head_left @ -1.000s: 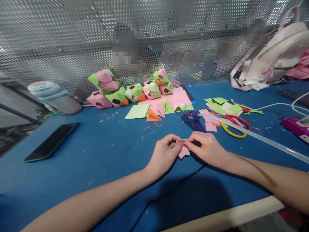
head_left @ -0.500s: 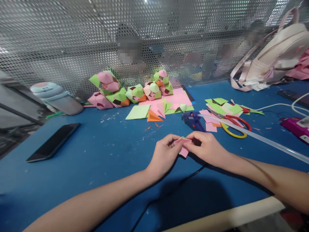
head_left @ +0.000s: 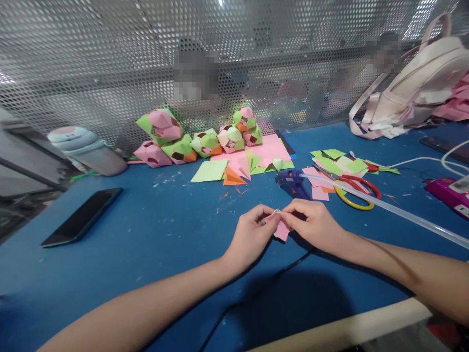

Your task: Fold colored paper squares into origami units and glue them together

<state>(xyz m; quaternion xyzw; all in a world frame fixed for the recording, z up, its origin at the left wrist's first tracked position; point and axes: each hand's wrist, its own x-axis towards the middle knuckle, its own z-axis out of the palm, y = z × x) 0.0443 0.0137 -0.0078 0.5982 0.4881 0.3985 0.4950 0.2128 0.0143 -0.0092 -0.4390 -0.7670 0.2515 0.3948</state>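
Note:
A small folded piece of pink paper with a pale green edge is pinched between both my hands, above the blue table. My left hand grips its left side, thumb on the near face. On the right side, my right hand closes thumb and fingers on the paper's upper edge. The fingertips cover part of the folds. Just beyond my right hand lies a blue glue gun with a long clear glue stick running out to the right.
Scissors with red and yellow handles rest on paper scraps. Folded paper balls stand along the perforated metal screen. Green sheets, a phone, a tumbler, a backpack and a black cable are around.
The pink paper has turned a little in my fingers; its upper right flap is now covered, and its lower end points slightly further right. Both hands stay in nearly the same place.

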